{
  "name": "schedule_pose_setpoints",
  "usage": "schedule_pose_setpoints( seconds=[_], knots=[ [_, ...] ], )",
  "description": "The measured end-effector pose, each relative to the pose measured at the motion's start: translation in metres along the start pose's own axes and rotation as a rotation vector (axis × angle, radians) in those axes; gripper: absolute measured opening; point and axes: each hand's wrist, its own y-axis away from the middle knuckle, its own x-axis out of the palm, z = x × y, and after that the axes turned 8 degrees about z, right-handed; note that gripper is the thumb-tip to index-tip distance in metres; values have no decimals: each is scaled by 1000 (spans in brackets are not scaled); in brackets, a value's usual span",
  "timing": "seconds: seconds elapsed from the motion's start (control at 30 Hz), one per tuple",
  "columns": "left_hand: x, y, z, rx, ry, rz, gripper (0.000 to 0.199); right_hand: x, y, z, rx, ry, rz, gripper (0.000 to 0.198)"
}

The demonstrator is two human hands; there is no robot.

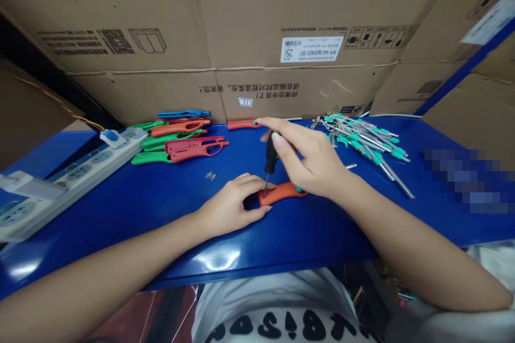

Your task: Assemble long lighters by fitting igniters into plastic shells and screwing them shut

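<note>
My left hand presses down on the left end of an orange plastic tool handle lying on the blue table. My right hand holds a small black-handled screwdriver upright, its tip set on the handle near my left thumb. A few tiny screws lie just left of my left hand.
A pile of red, green and blue plastic tool halves lies at the back left, with one red piece behind my right hand. Several metal parts with teal grips lie at the back right. A white power strip runs along the left. Cardboard boxes wall the back.
</note>
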Motion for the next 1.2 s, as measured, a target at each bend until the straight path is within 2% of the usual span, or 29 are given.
schedule_pose_setpoints(
  seconds=[0.07, 0.13, 0.27, 0.33, 0.43, 0.53, 0.63, 0.7, 0.77, 0.83, 0.93, 0.97, 1.03, 1.13, 1.2],
  knots=[
    [0, 0, 0, 0, -9, 0, 32, -2, -1, 2, -10, -190, 96, 41],
    [0, 0, -1, 4, -17, 1, 32, -4, -2, 2, -29, -261, 142, 39],
    [1, 0, 1, 7, -14, -12, 34, -3, 0, 0, -127, 71, -47, 32],
    [1, 1, 1, 5, -13, -18, 35, -3, 2, 0, -186, 194, -88, 32],
    [1, 1, 2, 6, -30, -19, 32, -6, 3, 4, -255, 59, 21, 39],
    [1, 1, 2, -3, -48, -17, 32, -7, 2, 8, -251, -128, 125, 40],
    [2, 1, 2, 11, -50, -26, 30, -5, 3, 4, -263, 29, 6, 30],
    [2, 1, 2, 22, -57, -31, 30, -3, 4, -2, -332, 206, -114, 32],
    [2, 1, 2, 19, -72, -38, 27, -2, 5, -5, -419, 262, -144, 32],
    [2, 1, 2, 13, -78, -43, 25, -3, 5, -3, -447, 162, -80, 32],
    [1, 0, 1, 13, -75, -35, 26, -5, 2, 6, -355, -69, 85, 40],
    [1, 0, 1, 15, -72, -34, 28, -4, 2, 8, -317, -105, 101, 39],
    [1, 0, 1, 14, -61, -35, 29, -1, 1, 8, -265, -56, 17, 33],
    [1, 1, 1, 16, -43, -32, 30, 5, 3, 2, -281, 168, -248, 32],
    [1, 0, 1, 13, -45, -31, 31, 7, 4, -1, -297, 231, -290, 33]
  ],
)
